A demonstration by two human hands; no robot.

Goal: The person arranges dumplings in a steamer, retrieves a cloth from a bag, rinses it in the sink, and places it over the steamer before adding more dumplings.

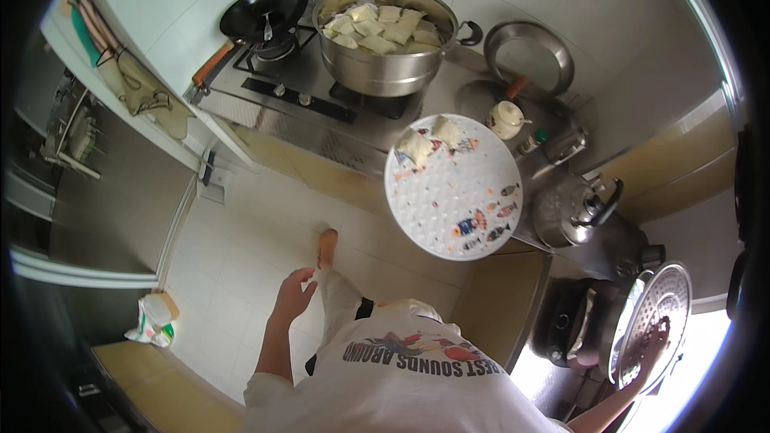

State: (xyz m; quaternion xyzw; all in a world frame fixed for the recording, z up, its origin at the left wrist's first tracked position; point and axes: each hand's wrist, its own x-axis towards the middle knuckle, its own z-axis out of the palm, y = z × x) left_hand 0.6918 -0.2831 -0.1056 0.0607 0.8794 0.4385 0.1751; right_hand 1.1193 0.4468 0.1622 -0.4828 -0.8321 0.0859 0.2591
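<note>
My right hand point(657, 340) grips a round perforated metal steamer rack point(659, 307), tilted upright at the far right. Away from the stove hangs my left hand point(296, 293), fingers apart and holding nothing, over the floor. A large two-handled steel pot point(382, 72) on the stove holds several pale, folded dough pieces point(379, 27). On the counter's front edge rests a round white tray with fish pictures point(451, 198), partly overhanging. Two pale dough pieces point(416, 145) lie at its upper left.
A black wok point(258, 6) sits on the left burner. A steel-rimmed glass lid point(568, 66) leans against the wall. Near the tray stand a small lidded jar point(505, 119), a green-capped bottle point(532, 141) and a steel kettle point(562, 210). A bag point(150, 319) lies at lower left.
</note>
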